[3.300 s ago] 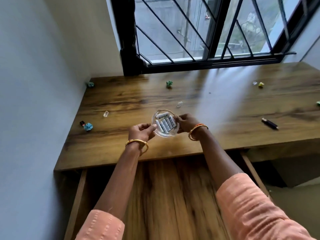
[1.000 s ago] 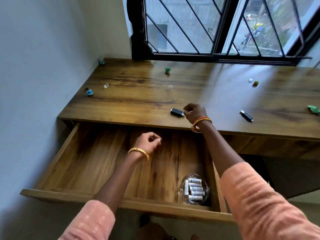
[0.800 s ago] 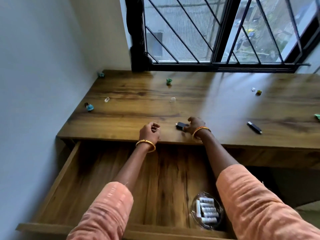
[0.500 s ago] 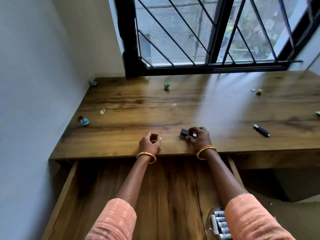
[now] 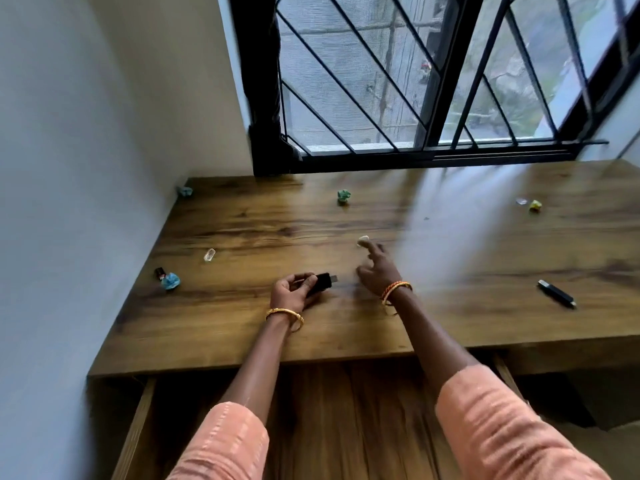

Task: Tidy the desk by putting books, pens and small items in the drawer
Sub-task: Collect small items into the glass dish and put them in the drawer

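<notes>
near the front middle of the surface my left hand has its fingers curled round a small black usb stick, metal plug pointing right, held just above the wood. my right hand is loosely spread, holding nothing, forefinger stretched toward a small pale pebble-like piece just beyond its tip; touching or not, i cannot tell.

outward, i count four crumpled paper balls: one blue near the left edge with a tiny dark item beside it, one blue-green in the back left corner against the wall, one green toward the back middle, one yellow far right with a clear bit beside it. another clear piece lies left of centre. a second black stick lies well to the right.

open wood lies between the hands and the front edge. below that edge the drawer stands pulled out, with both my forearms reaching over it.
</notes>
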